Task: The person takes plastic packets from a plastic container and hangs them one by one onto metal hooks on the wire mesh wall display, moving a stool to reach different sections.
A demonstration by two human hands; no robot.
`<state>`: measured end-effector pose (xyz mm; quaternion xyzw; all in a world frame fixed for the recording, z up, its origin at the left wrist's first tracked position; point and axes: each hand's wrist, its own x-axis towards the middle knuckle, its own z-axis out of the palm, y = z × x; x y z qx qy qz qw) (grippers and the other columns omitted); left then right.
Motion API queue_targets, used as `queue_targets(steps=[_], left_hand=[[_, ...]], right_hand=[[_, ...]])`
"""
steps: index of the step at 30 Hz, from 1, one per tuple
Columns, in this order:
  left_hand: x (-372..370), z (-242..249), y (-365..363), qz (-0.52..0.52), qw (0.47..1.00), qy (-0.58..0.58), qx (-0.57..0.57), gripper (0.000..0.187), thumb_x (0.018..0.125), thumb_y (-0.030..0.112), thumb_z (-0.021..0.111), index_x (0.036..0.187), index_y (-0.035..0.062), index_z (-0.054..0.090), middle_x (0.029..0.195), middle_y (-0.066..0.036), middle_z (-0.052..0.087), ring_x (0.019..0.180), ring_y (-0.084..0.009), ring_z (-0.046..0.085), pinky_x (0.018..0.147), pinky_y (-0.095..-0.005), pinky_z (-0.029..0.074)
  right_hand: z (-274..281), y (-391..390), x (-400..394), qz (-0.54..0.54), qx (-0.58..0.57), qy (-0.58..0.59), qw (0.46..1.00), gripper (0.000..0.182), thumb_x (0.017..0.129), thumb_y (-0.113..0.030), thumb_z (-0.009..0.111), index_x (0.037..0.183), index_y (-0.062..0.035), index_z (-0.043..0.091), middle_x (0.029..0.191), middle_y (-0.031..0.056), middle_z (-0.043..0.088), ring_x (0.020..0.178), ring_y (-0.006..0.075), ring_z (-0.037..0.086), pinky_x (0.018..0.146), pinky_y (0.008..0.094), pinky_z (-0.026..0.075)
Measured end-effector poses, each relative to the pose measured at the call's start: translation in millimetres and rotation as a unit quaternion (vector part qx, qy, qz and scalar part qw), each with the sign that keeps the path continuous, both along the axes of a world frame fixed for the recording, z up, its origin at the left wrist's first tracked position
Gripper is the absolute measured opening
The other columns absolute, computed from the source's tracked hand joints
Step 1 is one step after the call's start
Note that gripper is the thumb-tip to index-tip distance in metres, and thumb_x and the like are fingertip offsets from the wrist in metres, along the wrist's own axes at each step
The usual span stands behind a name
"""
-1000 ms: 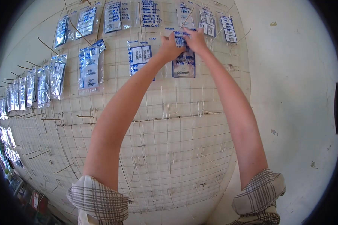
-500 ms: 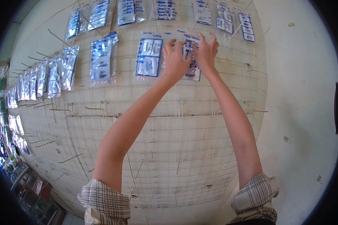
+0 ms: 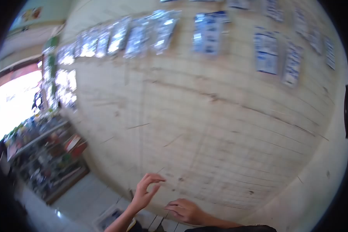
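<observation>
My left hand (image 3: 145,193) is low in the view, its thumb and fingers apart and nothing in them. Just right of it and lower, my right hand (image 3: 186,210) points its fingers leftward, slightly blurred, with nothing seen in it. Both hands are in front of the lower part of a wire grid rack (image 3: 220,139) on the wall, and neither visibly touches it. High on the rack hang clear bags with blue-and-white packets: a shiny one (image 3: 207,34), a wider one (image 3: 266,54) and a narrow one (image 3: 293,65).
A row of shiny packets (image 3: 120,34) hangs along the upper left. A glass display case (image 3: 46,166) with mixed goods stands at left, near a bright opening (image 3: 17,100). On the tiled floor (image 3: 79,195) a clear plastic container (image 3: 110,216) sits below my left hand.
Both hands have come away from the narrow hanging packet and dropped to the bottom of the view. My view has turned left and down, bringing the display case and floor in.
</observation>
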<state>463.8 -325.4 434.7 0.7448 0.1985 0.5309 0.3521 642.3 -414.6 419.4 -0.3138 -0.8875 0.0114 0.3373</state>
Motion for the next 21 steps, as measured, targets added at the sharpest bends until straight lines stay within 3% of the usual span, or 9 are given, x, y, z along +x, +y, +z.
queue_targets(steps=[2,4,7,9,12,16,17,19,21], left_hand=[[-45.5,-100.7,-5.2,0.109,0.931,-0.17,-0.303,0.019,0.081,0.006,0.052,0.1,0.0025,0.054,0.094,-0.007,0.057,0.089,-0.0144,0.053,0.078,-0.0258,0.042],[-101.1,-188.2,-34.4,0.301,0.881,-0.13,-0.341,0.018,0.083,0.007,0.05,0.1,0.0018,0.053,0.094,-0.006,0.057,0.087,-0.0123,0.053,0.076,-0.0258,0.043],[-162.3,-307.3,-104.4,0.508,0.775,-0.085,-0.367,0.017,0.083,0.009,0.049,0.098,0.001,0.053,0.091,-0.009,0.058,0.084,-0.0161,0.056,0.074,-0.0276,0.044],[-177.6,-339.5,-158.5,0.589,0.683,-0.092,-0.423,0.018,0.082,0.009,0.05,0.098,0.0018,0.054,0.089,-0.01,0.059,0.082,-0.0181,0.057,0.073,-0.0289,0.045],[-178.2,-396.2,-225.2,0.632,0.575,-0.145,-0.498,0.019,0.081,0.009,0.051,0.098,0.003,0.055,0.089,-0.01,0.059,0.081,-0.0179,0.057,0.071,-0.0296,0.045],[-144.0,-470.3,-267.3,0.649,0.508,-0.112,-0.556,0.018,0.081,0.006,0.049,0.097,0.0034,0.056,0.089,-0.01,0.059,0.079,-0.0168,0.057,0.071,-0.029,0.045],[-136.8,-488.9,-269.5,0.646,0.503,-0.118,-0.562,0.018,0.081,0.005,0.049,0.097,0.0033,0.056,0.089,-0.01,0.058,0.08,-0.0169,0.057,0.071,-0.0286,0.046],[-129.3,-511.9,-257.0,0.638,0.5,-0.158,-0.564,0.018,0.081,0.003,0.049,0.098,0.0029,0.056,0.09,-0.01,0.058,0.083,-0.0172,0.057,0.072,-0.0279,0.046],[-131.4,-533.0,-233.3,0.628,0.508,-0.212,-0.55,0.018,0.082,0.002,0.048,0.099,0.0023,0.055,0.091,-0.01,0.058,0.086,-0.0174,0.057,0.073,-0.0275,0.046]], right_hand=[[-98.6,25.8,-32.8,0.026,-0.168,0.019,0.985,0.021,0.079,-0.01,0.054,0.1,-0.007,0.056,0.09,0.0098,0.055,0.078,0.0245,0.055,0.067,0.0316,0.046],[-198.3,41.6,-41.7,0.086,-0.318,-0.095,0.94,0.019,0.081,-0.012,0.052,0.099,-0.007,0.056,0.09,0.0109,0.055,0.081,0.0272,0.055,0.068,0.0332,0.046],[-310.7,43.5,-43.0,0.148,-0.433,-0.204,0.866,0.02,0.081,-0.014,0.05,0.098,-0.0062,0.058,0.093,0.0126,0.057,0.084,0.0301,0.056,0.072,0.0372,0.045],[-366.8,41.9,-36.7,0.178,-0.491,-0.29,0.802,0.023,0.08,-0.015,0.047,0.098,-0.0059,0.059,0.091,0.0142,0.06,0.085,0.0314,0.056,0.076,0.0387,0.045],[-380.2,54.4,-64.4,0.141,-0.535,-0.492,0.672,0.026,0.079,-0.015,0.045,0.099,-0.0068,0.059,0.093,0.0177,0.06,0.087,0.0322,0.057,0.075,0.0393,0.045],[-457.7,86.8,-106.1,0.147,-0.545,-0.412,0.716,0.027,0.078,-0.014,0.042,0.096,-0.006,0.061,0.091,0.0198,0.06,0.087,0.0329,0.057,0.076,0.0402,0.044],[-480.3,90.3,-118.6,0.159,-0.527,-0.365,0.751,0.026,0.077,-0.012,0.043,0.094,-0.0052,0.061,0.088,0.0202,0.06,0.083,0.0331,0.058,0.074,0.0392,0.045],[-518.5,109.9,-156.9,0.157,-0.555,-0.362,0.733,0.024,0.077,-0.011,0.046,0.095,-0.0047,0.06,0.083,0.0181,0.06,0.078,0.0305,0.059,0.07,0.038,0.045],[-549.3,121.4,-197.8,0.179,-0.499,-0.308,0.79,0.02,0.079,-0.012,0.046,0.093,-0.0035,0.058,0.075,0.0159,0.059,0.069,0.0295,0.057,0.064,0.036,0.045]])
